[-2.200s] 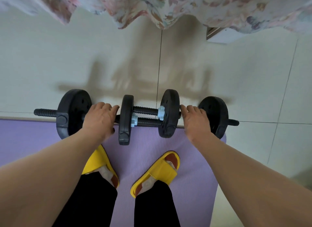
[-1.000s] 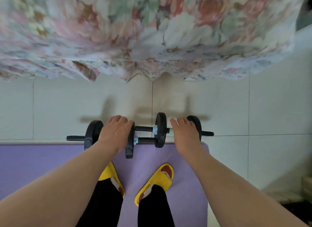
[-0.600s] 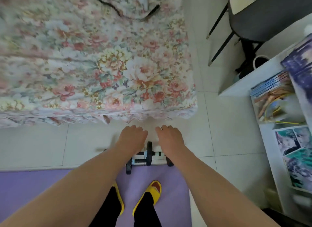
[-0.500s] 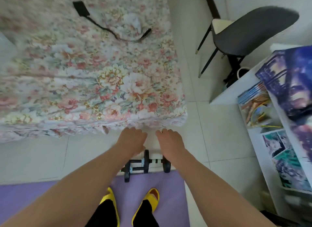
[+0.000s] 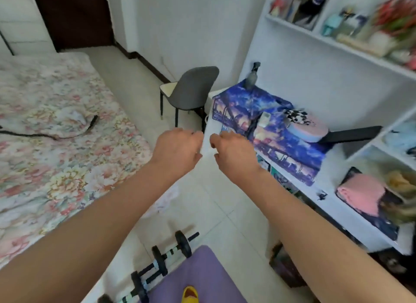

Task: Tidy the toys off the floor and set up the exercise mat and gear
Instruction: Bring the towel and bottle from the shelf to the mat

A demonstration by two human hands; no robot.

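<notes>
Left hand (image 5: 177, 150): was up in the air with nothing in it, fingers loosely curled in, not a fist and not spread wide either.
Right hand (image 5: 234, 155): same deal, bare and loosely curled, holding nothing, hovering just beside the left with a small gap between them. It sat in front of the near corner of the white desk (image 5: 208, 142), but I couldn't tell if it actually touched it.
Dumbbells (image 5: 157, 265): well below both hands, lying on the tile floor (image 5: 225, 223), touching neither hand. Two black ones with pale blue collars, lined up roughly end to end along the edge of the mat.
Purple mat (image 5: 202, 278): flat on the floor, dumbbells right against its far edge, one yellow slipper (image 5: 190, 295) standing on it.
Floral bed (image 5: 56, 145): on the far side of the dumbbells from the mat, with a black strap (image 5: 45, 134) lying on top.
Grey chair (image 5: 191, 91): way past the dumbbells, tucked by the desk end near the wall.
Blue starry cloth (image 5: 270, 127): draped over the desk, well apart from the dumbbells, with a round pink box (image 5: 308, 128) on it.
White shelves (image 5: 326, 41): above the desk, packed with blurry stuff I couldn't make out.
</notes>
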